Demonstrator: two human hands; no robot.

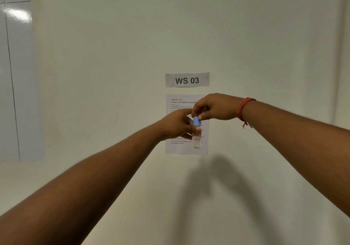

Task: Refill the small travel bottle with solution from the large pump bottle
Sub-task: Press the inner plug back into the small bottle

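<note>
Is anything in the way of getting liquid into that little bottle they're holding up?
Yes: its blue cap is on the small clear bottle. The left hand grips the bottle's body and the right hand pinches the cap from above. The large pump bottle is not in view.

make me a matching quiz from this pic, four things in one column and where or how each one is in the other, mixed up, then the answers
Column A
1. left hand
2. right hand
3. red thread band
4. WS 03 sign

Column B
a. stuck on the wall above the task sheet
b. grips the clear body of the small travel bottle
c. tied round the right wrist
d. pinches the blue cap from above

Pairs: 1-b, 2-d, 3-c, 4-a
</note>
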